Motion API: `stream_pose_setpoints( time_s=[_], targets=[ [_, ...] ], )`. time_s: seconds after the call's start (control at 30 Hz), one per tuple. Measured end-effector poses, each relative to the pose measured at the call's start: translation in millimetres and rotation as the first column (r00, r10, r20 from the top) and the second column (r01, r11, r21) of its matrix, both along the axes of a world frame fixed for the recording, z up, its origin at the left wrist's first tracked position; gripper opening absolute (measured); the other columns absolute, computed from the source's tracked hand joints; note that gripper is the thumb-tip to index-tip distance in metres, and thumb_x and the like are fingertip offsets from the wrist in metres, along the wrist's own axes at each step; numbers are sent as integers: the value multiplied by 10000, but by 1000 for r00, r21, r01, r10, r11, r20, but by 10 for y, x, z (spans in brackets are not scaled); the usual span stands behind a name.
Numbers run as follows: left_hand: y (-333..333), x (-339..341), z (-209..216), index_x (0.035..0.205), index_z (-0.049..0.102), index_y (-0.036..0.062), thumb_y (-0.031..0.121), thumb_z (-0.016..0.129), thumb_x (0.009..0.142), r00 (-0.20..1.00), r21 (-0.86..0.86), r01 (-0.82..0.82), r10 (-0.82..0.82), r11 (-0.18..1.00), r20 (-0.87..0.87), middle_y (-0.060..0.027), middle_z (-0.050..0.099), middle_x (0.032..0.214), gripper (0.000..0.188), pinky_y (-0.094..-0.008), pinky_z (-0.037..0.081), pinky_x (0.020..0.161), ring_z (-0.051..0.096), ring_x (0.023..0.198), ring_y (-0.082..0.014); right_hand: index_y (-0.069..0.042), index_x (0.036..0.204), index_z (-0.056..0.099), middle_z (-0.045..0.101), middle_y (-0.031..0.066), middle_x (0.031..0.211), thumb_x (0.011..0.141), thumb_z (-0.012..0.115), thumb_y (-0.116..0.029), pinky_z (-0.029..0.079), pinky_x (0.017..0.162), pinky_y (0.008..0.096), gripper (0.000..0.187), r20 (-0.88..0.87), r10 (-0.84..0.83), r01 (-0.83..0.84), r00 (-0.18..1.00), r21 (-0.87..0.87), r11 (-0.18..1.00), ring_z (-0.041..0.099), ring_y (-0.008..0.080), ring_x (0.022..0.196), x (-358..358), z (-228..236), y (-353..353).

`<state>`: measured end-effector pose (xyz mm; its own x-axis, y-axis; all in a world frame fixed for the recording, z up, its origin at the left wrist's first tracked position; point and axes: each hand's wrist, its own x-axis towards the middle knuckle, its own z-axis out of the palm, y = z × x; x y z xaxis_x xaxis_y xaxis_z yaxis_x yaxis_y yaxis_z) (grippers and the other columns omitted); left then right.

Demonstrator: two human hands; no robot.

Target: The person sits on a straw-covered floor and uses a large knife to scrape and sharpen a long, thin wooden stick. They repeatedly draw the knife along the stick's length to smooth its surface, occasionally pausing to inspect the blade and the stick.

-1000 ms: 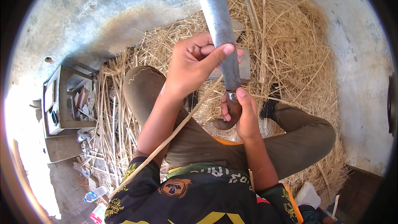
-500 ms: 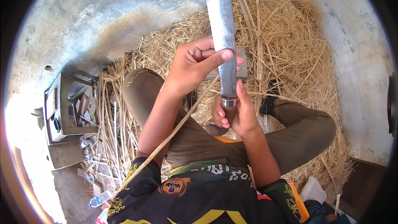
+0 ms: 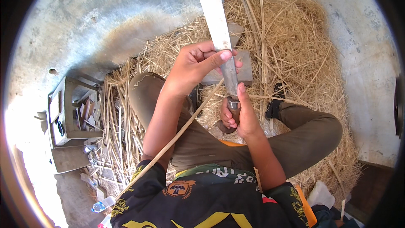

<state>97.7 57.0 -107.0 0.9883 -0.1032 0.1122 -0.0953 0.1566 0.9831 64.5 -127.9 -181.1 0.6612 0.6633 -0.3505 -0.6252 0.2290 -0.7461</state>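
Observation:
A long machete (image 3: 216, 19) points away from me, its broad metal blade bright with glare. My right hand (image 3: 244, 114) is closed around its curved brown wooden handle (image 3: 228, 126), thumb up along the metal collar. Farther up, my left hand (image 3: 198, 65) pinches the blade, thumb on top and fingers behind it. A thin pale stick (image 3: 173, 138) slants across my left forearm from the lower left. Its far end lies just under the left hand; whether those fingers touch it I cannot tell. Behind the blade sits a grey block (image 3: 244, 68).
Dry straw-like shavings (image 3: 301, 38) heap in front and to the right, beneath my folded legs (image 3: 303, 120). Long split strips (image 3: 120, 118) lie at the left. A wooden box (image 3: 76, 112) with odds and ends stands there, and a plastic bottle (image 3: 101, 204) lies lower left. Weathered walls (image 3: 114, 21) close in.
The machete's tip has swung left and the blade has turned, now catching more glare. Both hands keep their hold. The view has shifted slightly.

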Motion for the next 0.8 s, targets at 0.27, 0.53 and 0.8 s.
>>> stream_pose_setpoints(
  time_s=[0.27, 0.53, 0.8],
  targets=[
    [20, -4, -79, 1070, 705, -26, 162, 664, 993, 994, -76, -90, 94, 993, 51, -152, 762, 955, 207, -332, 579, 788, 730, 845, -187, -66, 659, 499, 418, 6, 503, 949, 213, -826, 307, 422, 249, 863, -49, 122, -110, 991, 203, 973, 344, 101, 391, 48, -12, 0],
    [12, 61, -123, 1066, 691, -47, 155, 651, 997, 978, -191, -207, 206, 959, -26, -164, 751, 957, 216, -361, 575, 813, 725, 843, -206, -74, 679, 493, 387, -16, 496, 930, 232, -848, 312, 425, 247, 854, -130, 138, -109, 982, 210, 972, 335, 92, 384, 59, 32, 50],
    [-48, 87, -160, 1036, 717, -20, 199, 719, 963, 985, -146, -170, 170, 974, -15, -152, 766, 944, 231, -315, 576, 780, 724, 820, -165, -86, 669, 471, 358, -26, 466, 899, 203, -883, 301, 371, 267, 872, -125, 151, -135, 981, 121, 983, 311, 89, 345, 28, 33, 7]
  ],
)
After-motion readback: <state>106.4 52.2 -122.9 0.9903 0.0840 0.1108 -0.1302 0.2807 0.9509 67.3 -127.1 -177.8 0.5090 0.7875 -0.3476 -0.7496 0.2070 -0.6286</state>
